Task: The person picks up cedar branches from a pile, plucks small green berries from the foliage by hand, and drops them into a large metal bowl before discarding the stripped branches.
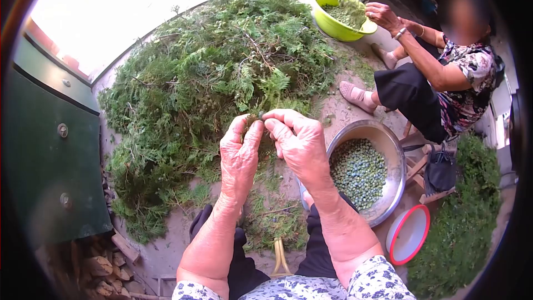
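My left hand (242, 147) and my right hand (298, 141) are close together in front of me, fingers pinched around a small green sprig (256, 116). The left one grips the sprig's near end. My right thumb and forefinger close at its right side; what lies between them is too small to name. Beyond both hands spreads a big heap of green conifer branches (211, 61). A metal basin (395, 161) stands to the right of my right forearm, with many small blue-green berries (358, 172) inside it.
At the upper right another person (438, 78) sits with both hands over a yellow-green basin (338, 28) of berries. A red-rimmed white bowl (410, 234) tilts beside the metal basin. Green cabinet doors (53, 150) and firewood (111, 272) are at left; more cut greenery (461, 222) lies at right.
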{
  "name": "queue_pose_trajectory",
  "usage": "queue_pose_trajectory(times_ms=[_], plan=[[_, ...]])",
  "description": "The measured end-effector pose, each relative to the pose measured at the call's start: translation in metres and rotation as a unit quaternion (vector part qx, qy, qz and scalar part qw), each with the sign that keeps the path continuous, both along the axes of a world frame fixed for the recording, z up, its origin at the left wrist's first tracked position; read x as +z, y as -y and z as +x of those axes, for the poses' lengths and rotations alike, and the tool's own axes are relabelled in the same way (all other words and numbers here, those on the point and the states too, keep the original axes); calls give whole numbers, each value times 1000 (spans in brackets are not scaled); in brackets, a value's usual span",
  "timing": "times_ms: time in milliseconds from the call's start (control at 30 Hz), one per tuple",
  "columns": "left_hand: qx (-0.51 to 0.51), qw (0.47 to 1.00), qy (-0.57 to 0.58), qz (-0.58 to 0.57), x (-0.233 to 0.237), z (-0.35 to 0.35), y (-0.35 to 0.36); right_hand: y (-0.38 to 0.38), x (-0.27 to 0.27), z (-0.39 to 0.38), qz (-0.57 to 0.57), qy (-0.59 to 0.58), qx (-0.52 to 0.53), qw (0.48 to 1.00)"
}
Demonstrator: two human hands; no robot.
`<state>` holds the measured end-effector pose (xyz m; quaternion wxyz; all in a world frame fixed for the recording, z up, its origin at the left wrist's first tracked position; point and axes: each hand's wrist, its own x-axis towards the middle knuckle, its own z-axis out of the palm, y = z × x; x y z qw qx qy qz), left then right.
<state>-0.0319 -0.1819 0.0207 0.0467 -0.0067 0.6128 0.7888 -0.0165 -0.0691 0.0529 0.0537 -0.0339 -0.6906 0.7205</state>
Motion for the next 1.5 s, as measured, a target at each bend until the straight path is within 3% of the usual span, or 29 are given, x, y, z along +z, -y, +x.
queue_pose_trajectory(times_ms=[133,267,467,533,667,767,833,900,967,1033,1067,1133,1200,1233,1267,1300,1400,1500], plan=[[-16,997,70,35,12,2,3,-1,-2,-4,75,48,-26,996],[-10,997,-48,-60,2,5,2,-1,-11,-4,100,-19,-30,994],[-4,995,-52,-88,2,4,1,3,-14,-3,-58,48,-63,995],[17,994,-60,-85,0,3,-1,0,-8,-2,-218,121,-57,967],[35,994,45,96,3,-3,3,-14,-4,-2,-372,78,-47,924],[77,991,42,99,6,-7,9,-47,-5,-1,-360,85,-82,926],[101,977,108,151,15,-6,12,-78,-12,5,-386,63,-142,909],[89,975,109,170,12,-10,20,-114,-24,15,-381,67,-249,888],[69,968,124,208,15,-9,25,-164,-54,36,-329,46,-289,898],[56,963,118,237,9,-13,30,-191,-64,61,-260,89,-412,869],[46,957,113,263,6,-14,34,-192,-58,77,-123,132,-431,884],[89,946,153,273,8,-17,33,-231,-102,97,25,61,-455,888],[53,936,133,322,-5,-21,39,-245,-131,102,32,46,-463,885],[55,936,135,321,-6,-20,41,-229,-118,98,36,33,-473,880],[43,935,123,330,-7,-19,41,-212,-103,97,6,43,-422,906],[32,934,109,340,-7,-19,40,-183,-74,85,-103,83,-371,919],[54,942,86,321,-5,-20,38,-89,-14,50,-44,113,-187,975],[72,919,90,377,-4,-19,37,-30,-14,41,-149,214,-62,963]])
